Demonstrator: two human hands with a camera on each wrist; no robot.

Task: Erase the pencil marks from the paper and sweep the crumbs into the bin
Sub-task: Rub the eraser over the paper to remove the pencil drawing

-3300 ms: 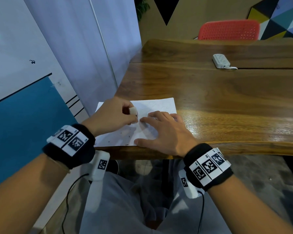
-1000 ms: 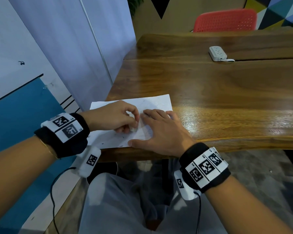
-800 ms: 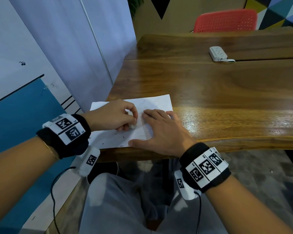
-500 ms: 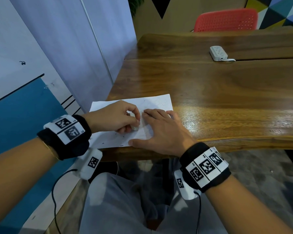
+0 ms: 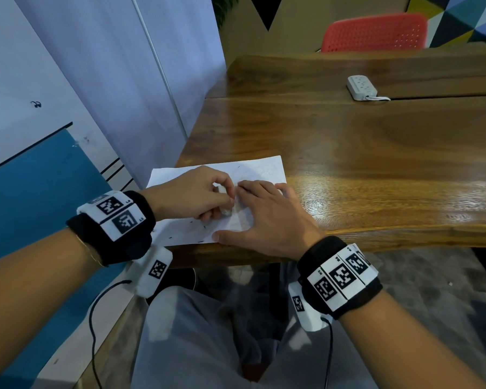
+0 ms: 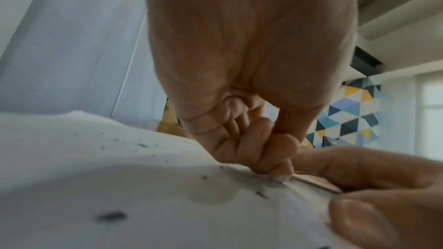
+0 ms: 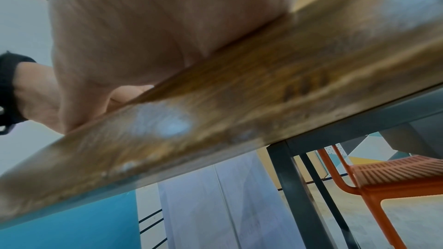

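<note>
A white sheet of paper (image 5: 253, 171) lies at the near left corner of the wooden table (image 5: 362, 153). My left hand (image 5: 205, 196) pinches a small white eraser (image 5: 225, 211) and presses its tip on the paper. In the left wrist view the left hand (image 6: 268, 150) has curled fingers, and the eraser tip (image 6: 279, 178) touches the paper (image 6: 120, 168). Dark eraser crumbs (image 5: 195, 227) dot the sheet near its front edge. My right hand (image 5: 267, 211) lies flat with fingers spread, holding the paper down beside the eraser. No bin is in view.
A white power strip (image 5: 361, 87) lies at the far side of the table. A red chair (image 5: 373, 33) stands behind the table. A pale wall (image 5: 110, 66) runs close along the table's left. My grey-trousered lap (image 5: 197, 332) sits under the front edge.
The left hand has rubbed the eraser back and forth over a small patch beside the right fingertips. The right hand has stayed flat on the paper.
</note>
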